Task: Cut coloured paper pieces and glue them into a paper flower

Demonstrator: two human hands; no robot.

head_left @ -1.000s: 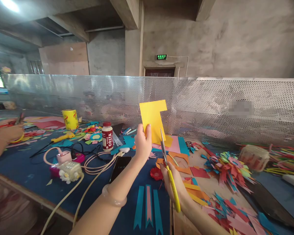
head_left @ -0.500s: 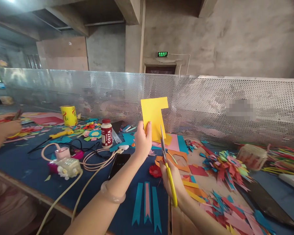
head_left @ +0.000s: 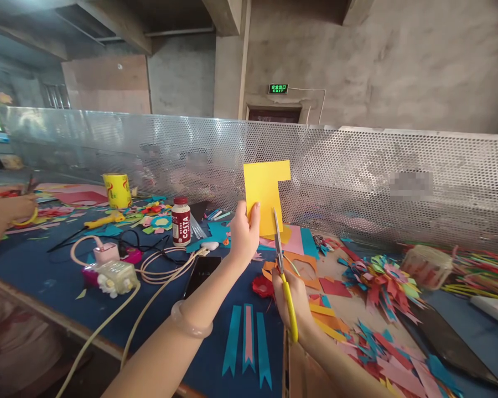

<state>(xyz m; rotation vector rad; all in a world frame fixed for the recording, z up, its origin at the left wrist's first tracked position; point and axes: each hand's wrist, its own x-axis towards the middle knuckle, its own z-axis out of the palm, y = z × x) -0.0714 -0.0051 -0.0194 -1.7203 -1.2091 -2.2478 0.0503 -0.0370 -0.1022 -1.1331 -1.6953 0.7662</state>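
My left hand (head_left: 245,235) pinches the lower left edge of a sheet of yellow paper (head_left: 262,188), held upright above the table. A notch is cut from the paper's right side, leaving a tab at the top. My right hand (head_left: 292,301) grips scissors with yellow handles (head_left: 291,309). Their blades lie along the paper's lower right part, pointing up. On the blue table below lie teal paper strips (head_left: 231,340) with forked ends, one carrying a pink strip (head_left: 249,334). A red paper flower (head_left: 263,286) sits beside my right hand.
Left of my arm are a Costa bottle (head_left: 181,224), a phone (head_left: 203,273), coiled cables (head_left: 161,271) and a power strip (head_left: 112,276). Paper scraps (head_left: 394,354) and a paper-strip pile (head_left: 384,282) lie right. A perforated metal screen (head_left: 357,177) stands behind; another person's hand (head_left: 10,207) is far left.
The view has shifted slightly, so the paper and hands appear a little further right. My grip on the paper and scissors is unchanged. The other person's hand at left has moved a little.
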